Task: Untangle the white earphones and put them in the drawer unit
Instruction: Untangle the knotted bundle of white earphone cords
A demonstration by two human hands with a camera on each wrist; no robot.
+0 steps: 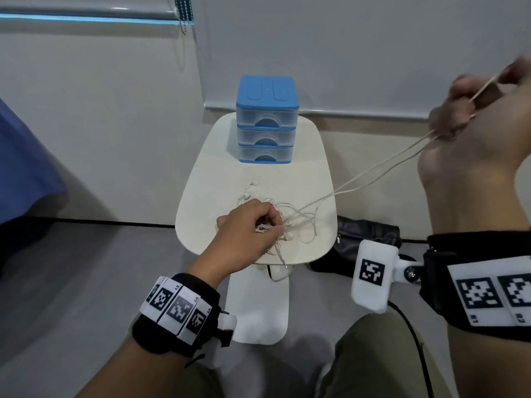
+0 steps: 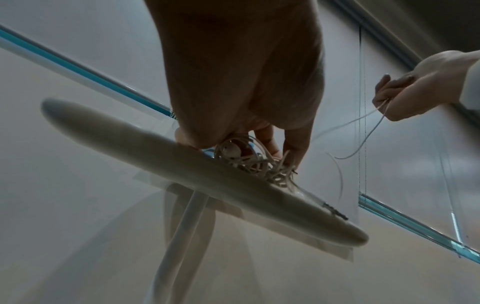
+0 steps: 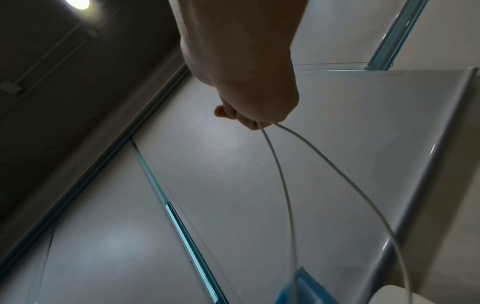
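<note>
A tangle of white earphones (image 1: 290,222) lies on the small white table (image 1: 218,179). My left hand (image 1: 250,228) rests on the near part of the tangle and pinches a bunch of its cords (image 2: 249,162) against the tabletop. My right hand (image 1: 474,116) is raised high at the right and grips two strands of the cord (image 1: 373,173), which run taut from the tangle up into its curled fingers (image 3: 228,113). The blue-topped drawer unit (image 1: 267,119) with three clear drawers stands at the table's far end, all drawers closed.
A black bag (image 1: 365,239) lies on the floor right of the table. A blue cloth (image 1: 26,165) hangs at the left. The wall and a roller blind (image 1: 373,53) stand behind the table. My knees are at the bottom of the head view.
</note>
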